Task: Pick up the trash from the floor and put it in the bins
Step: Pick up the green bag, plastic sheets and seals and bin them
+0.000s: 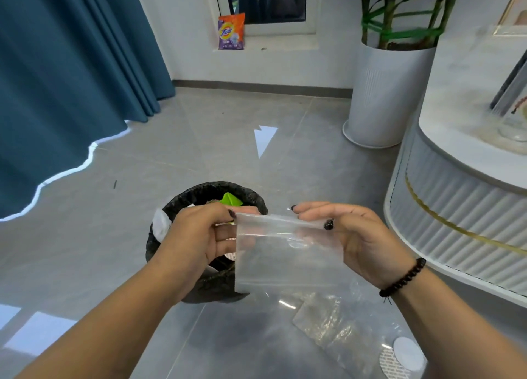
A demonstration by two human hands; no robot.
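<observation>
I hold a clear plastic zip bag [288, 256] up in front of me, stretched flat between both hands. My left hand [196, 236] pinches its top left corner, and my right hand [359, 236] pinches the top right edge between thumb and fingers. Just behind the bag, on the floor, stands a round bin lined with a black bag [251, 196]; it holds a green scrap [231, 199] and white paper. More clear plastic wrap [330, 321] and round white discs [405, 356] lie on the floor below my right forearm.
A teal curtain [71, 79] hangs at the left. A tall white planter [382, 93] stands at the back right, beside a white ribbed round cabinet [462, 207]. An orange detergent pack [231, 31] leans on the window sill. Grey tiles spread between them.
</observation>
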